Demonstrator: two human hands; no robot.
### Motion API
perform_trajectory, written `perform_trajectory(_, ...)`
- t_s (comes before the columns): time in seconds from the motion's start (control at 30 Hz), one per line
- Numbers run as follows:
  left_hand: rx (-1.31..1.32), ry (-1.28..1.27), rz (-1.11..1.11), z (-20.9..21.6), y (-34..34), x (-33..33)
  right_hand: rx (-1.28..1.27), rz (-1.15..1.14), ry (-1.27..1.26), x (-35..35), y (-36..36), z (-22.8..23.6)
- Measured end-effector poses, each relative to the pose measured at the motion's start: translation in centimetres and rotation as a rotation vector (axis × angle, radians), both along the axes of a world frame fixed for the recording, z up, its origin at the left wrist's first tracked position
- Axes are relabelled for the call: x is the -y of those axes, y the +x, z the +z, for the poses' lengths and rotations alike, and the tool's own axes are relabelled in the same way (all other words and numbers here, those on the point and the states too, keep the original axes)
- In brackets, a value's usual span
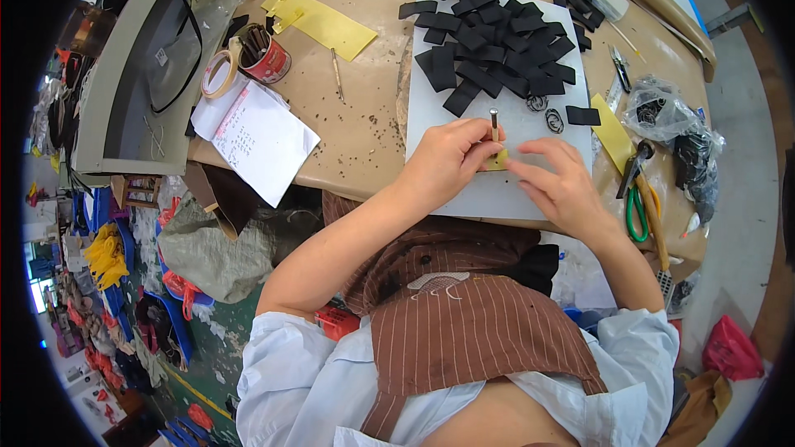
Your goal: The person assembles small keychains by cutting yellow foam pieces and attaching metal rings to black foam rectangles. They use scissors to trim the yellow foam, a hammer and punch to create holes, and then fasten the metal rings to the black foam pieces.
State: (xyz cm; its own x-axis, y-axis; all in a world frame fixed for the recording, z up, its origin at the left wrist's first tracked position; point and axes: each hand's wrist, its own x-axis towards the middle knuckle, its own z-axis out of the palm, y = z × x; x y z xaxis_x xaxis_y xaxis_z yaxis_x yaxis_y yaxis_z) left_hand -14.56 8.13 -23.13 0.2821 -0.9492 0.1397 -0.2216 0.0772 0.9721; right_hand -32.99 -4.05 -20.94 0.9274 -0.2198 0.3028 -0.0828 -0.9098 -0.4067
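My left hand point(451, 157) is closed around a slim metal punch point(494, 126), held upright with its flat head above the fingers. Under the punch lies a small yellow piece point(498, 161) on a white board point(464, 199). Beside that piece is my right hand point(561, 178), its fingers apart; whether a fingertip touches the piece I cannot tell. Just beyond both hands spreads a heap of short black strips point(497, 41). One single black strip point(583, 116) lies apart on the right, near two small black coils point(554, 121).
To the right are a hammer point(652, 219), green-handled scissors point(636, 215) and a plastic bag point(662, 108). On the left stand a red can of rods point(269, 64), a tape roll point(219, 74), a notebook point(261, 141) and a yellow sheet point(335, 29). A thin tool point(338, 74) lies among dark crumbs.
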Motion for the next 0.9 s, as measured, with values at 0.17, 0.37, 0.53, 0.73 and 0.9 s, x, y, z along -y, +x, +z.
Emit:
perform_trajectory(0.17,0.205,-0.105,0.037,-0.3,-0.3,-0.2,-0.13,-0.573,-0.071,4.4,-9.7,0.0)
perform_trajectory(0.37,0.364,-0.215,0.091,-0.6,-0.4,-0.1,-0.273,-0.894,-0.28,7.8,-18.4,-3.7)
perform_trajectory(0.53,0.421,-0.269,0.115,-1.0,-0.8,0.1,-0.114,-0.899,0.489,9.0,-17.7,3.3)
perform_trajectory(0.73,0.457,-0.285,0.112,-0.9,-1.1,0.1,0.56,-0.221,0.754,3.6,-8.4,16.9)
perform_trajectory(0.9,0.56,-0.212,0.16,-1.3,-0.9,-0.5,-0.105,-0.143,0.136,0.8,-2.3,13.1)
